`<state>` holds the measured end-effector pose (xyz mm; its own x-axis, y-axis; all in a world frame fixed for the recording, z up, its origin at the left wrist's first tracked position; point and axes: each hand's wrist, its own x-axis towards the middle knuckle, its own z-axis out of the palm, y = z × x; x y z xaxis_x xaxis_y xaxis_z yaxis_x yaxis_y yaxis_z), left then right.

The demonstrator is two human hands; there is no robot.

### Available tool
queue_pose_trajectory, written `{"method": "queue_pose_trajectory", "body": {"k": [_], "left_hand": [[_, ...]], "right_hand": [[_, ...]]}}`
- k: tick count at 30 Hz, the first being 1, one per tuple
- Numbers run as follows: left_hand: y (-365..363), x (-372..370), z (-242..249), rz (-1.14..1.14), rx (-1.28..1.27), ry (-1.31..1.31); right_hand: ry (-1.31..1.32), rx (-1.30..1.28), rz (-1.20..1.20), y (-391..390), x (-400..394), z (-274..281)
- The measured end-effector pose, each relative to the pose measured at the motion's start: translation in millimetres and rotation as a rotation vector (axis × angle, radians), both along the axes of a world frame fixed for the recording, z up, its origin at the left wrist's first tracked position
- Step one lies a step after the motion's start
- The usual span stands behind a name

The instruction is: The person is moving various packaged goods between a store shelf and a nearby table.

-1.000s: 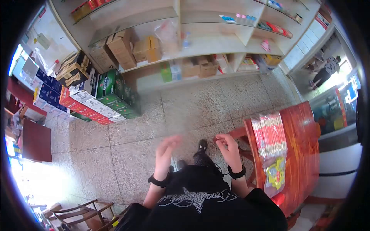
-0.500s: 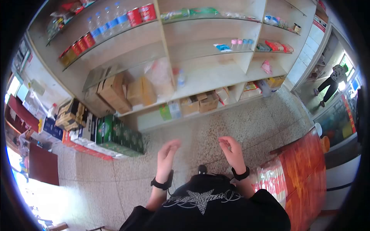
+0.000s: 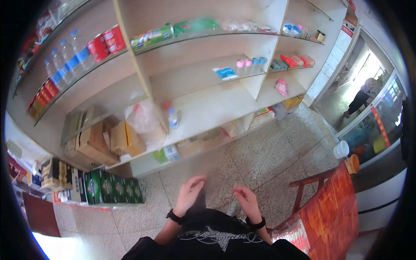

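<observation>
My left hand (image 3: 190, 194) hangs in the air in front of my body, fingers together and slightly bent, the thumb a little apart. To its right, my right hand (image 3: 247, 203) is also raised, with loosely curved fingers. Both hands are empty and touch nothing. A dark band circles each wrist. Beyond them stands a long shelf unit (image 3: 197, 104). On its wide middle board, a small water bottle (image 3: 173, 118) is upright near a pink plastic bag (image 3: 145, 119). A blue packet (image 3: 225, 73) lies on the glass shelf above, beside several small pink- and blue-capped bottles (image 3: 248, 66).
Green cartons (image 3: 110, 188) are stacked on the floor at left, near cardboard boxes (image 3: 95, 141) on the shelf. At right is a red-brown wooden table (image 3: 333, 208) with a stool (image 3: 303, 190). Another person (image 3: 364, 96) is past the glass door (image 3: 381, 121).
My view has shifted closer to the shelves. Both hands remain raised and empty, the right one now lower in view. The person past the door has changed posture.
</observation>
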<state>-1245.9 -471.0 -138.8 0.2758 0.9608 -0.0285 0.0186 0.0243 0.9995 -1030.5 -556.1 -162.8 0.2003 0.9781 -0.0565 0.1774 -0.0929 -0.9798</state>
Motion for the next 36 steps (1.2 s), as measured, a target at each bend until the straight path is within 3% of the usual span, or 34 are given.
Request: {"method": "queue_pose_trajectory", "body": {"k": [2, 5, 8, 11, 17, 24, 30, 32, 36], "left_hand": [[38, 5, 1, -0.03, 0.032, 0.109], [101, 9, 9, -0.075, 0.128, 0.061], [156, 12, 36, -0.074, 0.225, 0.044], [209, 10, 31, -0.099, 0.227, 0.074], [266, 18, 19, -0.168, 0.138, 0.055], [329, 49, -3, -0.137, 0.04, 0.077], [413, 117, -28, -0.122, 0.004, 0.006], [440, 142, -16, -0.113, -0.044, 0.035], [501, 187, -26, -0.102, -0.212, 0.027]], "right_hand": [[0.031, -0.052, -0.017, 27, 2, -2], [0.015, -0.127, -0.024, 73, -2, 5], [0.007, -0.006, -0.044, 128, 0, 18], [-0.068, 0.06, -0.024, 186, 1, 29], [-0.151, 0.085, -0.156, 257, 11, 51], [-0.233, -0.017, -0.14, 344, 68, 3], [-0.275, 0.055, -0.02, 450, 117, 22], [-0.164, 0.102, 0.01, 491, 129, 30], [-0.366, 0.247, 0.058, 569, 156, -11]]}}
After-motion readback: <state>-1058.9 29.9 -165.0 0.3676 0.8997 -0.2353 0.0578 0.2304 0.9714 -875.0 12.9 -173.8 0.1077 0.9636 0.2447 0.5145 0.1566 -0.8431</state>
